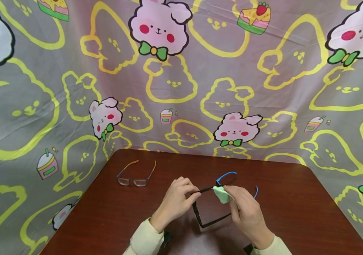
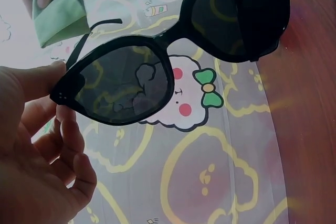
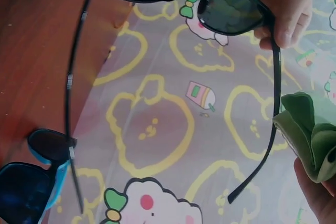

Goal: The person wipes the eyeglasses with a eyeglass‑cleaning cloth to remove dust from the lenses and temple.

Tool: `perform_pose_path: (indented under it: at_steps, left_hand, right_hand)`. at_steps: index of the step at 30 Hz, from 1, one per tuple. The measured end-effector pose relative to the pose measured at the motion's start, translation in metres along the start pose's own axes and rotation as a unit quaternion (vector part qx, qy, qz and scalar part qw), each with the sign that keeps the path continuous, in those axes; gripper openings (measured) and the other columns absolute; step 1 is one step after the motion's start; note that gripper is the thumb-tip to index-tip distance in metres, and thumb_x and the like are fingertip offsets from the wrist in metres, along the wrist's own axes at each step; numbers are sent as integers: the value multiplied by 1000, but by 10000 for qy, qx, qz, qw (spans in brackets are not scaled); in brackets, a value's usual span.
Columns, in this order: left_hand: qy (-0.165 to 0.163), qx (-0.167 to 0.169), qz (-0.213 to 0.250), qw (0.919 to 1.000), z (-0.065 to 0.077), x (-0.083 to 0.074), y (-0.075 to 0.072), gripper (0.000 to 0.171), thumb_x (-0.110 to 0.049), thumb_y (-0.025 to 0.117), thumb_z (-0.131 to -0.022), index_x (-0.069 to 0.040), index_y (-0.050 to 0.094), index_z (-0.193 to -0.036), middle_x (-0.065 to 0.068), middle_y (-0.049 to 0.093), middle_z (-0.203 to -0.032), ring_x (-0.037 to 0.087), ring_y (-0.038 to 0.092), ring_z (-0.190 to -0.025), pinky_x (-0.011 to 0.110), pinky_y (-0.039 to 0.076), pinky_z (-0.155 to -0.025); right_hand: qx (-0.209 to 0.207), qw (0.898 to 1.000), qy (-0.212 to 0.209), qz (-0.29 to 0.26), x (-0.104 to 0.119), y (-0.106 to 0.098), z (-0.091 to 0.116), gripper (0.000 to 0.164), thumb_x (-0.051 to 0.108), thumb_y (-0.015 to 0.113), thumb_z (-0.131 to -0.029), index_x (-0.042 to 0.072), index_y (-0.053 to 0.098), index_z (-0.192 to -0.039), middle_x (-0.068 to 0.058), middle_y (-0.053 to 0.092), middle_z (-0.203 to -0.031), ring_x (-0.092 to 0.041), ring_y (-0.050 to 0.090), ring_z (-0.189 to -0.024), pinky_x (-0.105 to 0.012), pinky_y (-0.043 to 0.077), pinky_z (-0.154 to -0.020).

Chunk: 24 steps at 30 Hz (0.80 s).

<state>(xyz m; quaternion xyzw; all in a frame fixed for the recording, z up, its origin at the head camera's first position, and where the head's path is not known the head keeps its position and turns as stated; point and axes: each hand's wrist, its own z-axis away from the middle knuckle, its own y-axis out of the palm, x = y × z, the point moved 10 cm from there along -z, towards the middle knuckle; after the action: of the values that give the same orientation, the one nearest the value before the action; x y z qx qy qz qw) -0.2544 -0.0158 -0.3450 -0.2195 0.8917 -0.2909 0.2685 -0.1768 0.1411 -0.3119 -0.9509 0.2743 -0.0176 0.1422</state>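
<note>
My left hand (image 1: 178, 196) pinches a pair of black sunglasses (image 2: 123, 82) at one outer corner, by the hinge, between thumb and fingers. Both dark lenses show in the left wrist view, and in the right wrist view both temple arms stand unfolded. A folded light green cloth (image 1: 221, 195) is held in my right hand (image 1: 248, 209), between thumb and fingers. The cloth (image 3: 315, 135) lies right alongside the temple arm on the left hand's side; whether it presses on the arm cannot be told. Part of the sunglasses is hidden behind the right hand in the head view.
Sunglasses with blue temple arms (image 1: 226, 174) lie on the brown table (image 1: 290, 198) just beyond the right hand. Clear-lensed eyeglasses (image 1: 140, 182) rest at the back left, temples unfolded. A patterned curtain (image 1: 181, 74) encloses the table's back and sides.
</note>
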Motion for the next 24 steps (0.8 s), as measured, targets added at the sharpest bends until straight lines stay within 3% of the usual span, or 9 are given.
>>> perform_pose_path:
  at_steps: [9,16,19,24]
  left_hand:
    - [-37,258,30,9997,0,-1,7,6,-22,74,-83,-17,74,-81,-14,54,-76,4,45,-74,22,34,-66]
    - [281,536,43,9982,1,-9,15,6,-24,74,-82,-18,74,-80,-13,53,-74,3,44,-72,20,32,-66]
    - [477,664,91,9966,1,-14,19,5,-23,74,-82,-18,73,-80,-13,53,-75,4,45,-73,18,32,-66]
    - [516,732,199,9958,1,-16,21,4,-21,75,-81,-17,73,-80,-12,54,-75,4,45,-72,18,33,-66]
  right_hand:
    - [-437,9982,-17,400,1,-7,-9,25,8,50,-96,-10,67,-99,-18,68,-91,-31,63,-77,-26,47,-82]
    - [-732,9927,-336,895,6,-9,-14,23,6,51,-94,-8,70,-94,-17,70,-91,-33,65,-76,-34,50,-75]
    - [-572,9913,-454,1092,9,-5,-14,23,4,51,-94,-7,71,-94,-16,70,-91,-33,66,-77,-37,50,-70]
    - [178,9915,-707,1075,15,12,-8,28,6,46,-98,-6,71,-95,-16,70,-94,-31,66,-84,-38,49,-69]
